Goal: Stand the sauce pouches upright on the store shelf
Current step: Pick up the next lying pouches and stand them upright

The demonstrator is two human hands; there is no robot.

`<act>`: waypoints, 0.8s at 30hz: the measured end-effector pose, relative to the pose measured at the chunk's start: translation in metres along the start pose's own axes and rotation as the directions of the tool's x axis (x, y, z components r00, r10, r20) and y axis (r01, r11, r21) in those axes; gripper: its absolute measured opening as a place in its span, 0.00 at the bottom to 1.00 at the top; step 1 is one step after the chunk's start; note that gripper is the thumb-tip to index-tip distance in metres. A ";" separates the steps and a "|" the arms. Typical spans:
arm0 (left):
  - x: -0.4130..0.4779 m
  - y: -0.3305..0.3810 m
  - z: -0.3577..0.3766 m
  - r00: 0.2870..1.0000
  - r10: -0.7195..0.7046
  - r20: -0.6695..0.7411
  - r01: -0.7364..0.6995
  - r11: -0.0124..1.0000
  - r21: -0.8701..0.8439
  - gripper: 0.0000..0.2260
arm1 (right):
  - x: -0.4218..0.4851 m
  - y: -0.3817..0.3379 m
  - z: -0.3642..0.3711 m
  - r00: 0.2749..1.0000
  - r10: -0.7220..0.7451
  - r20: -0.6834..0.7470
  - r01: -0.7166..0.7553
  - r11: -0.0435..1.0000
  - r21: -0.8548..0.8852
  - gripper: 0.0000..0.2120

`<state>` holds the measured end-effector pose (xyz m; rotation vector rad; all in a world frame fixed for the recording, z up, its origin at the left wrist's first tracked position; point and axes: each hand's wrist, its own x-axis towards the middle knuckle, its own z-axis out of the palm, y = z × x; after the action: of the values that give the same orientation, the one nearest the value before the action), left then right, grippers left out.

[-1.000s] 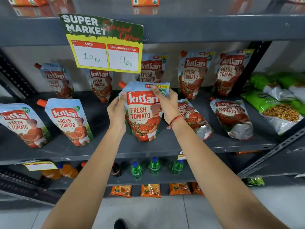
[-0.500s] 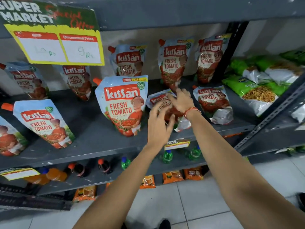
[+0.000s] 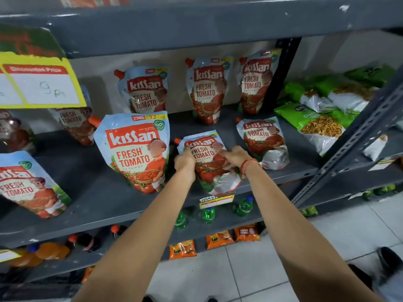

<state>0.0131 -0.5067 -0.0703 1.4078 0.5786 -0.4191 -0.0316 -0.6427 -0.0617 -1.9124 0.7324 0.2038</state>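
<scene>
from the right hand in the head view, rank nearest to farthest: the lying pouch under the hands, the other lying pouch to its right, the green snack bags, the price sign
1. Lying pouch: under the right hand, touching it.
2. Second lying pouch: just to the right, front row.
3. Green snack bags: farther right, past the upright post.
4. Price sign: far left, hanging from the shelf above.

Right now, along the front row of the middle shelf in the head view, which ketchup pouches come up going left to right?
Leaning pouch at the left edge → big upright pouch → flat pouch under both hands → slumped pouch.
</scene>
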 end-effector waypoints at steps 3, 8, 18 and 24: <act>-0.001 0.012 0.007 0.991 -0.082 0.109 0.094 0.990 -0.101 0.22 | 0.000 0.001 -0.002 0.994 0.106 -0.038 -0.097 0.978 0.184 0.27; -0.014 0.019 0.019 0.987 -0.002 0.158 0.013 0.998 -0.066 0.17 | -0.003 -0.002 -0.008 0.993 0.084 -0.084 -0.049 0.932 0.359 0.16; -0.065 0.063 0.018 0.778 0.575 0.252 -0.576 0.814 -0.079 0.09 | -0.023 -0.039 -0.036 0.897 -0.309 -0.318 0.442 0.681 0.584 0.07; -0.056 0.047 -0.004 0.654 0.697 0.294 -0.722 0.691 -0.030 0.05 | -0.027 -0.037 -0.035 0.843 -0.410 -0.348 0.537 0.627 0.564 0.10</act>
<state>-0.0035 -0.5007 0.0003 1.5050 -0.2643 0.0048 -0.0382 -0.6523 -0.0052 -1.3806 0.3095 -0.5253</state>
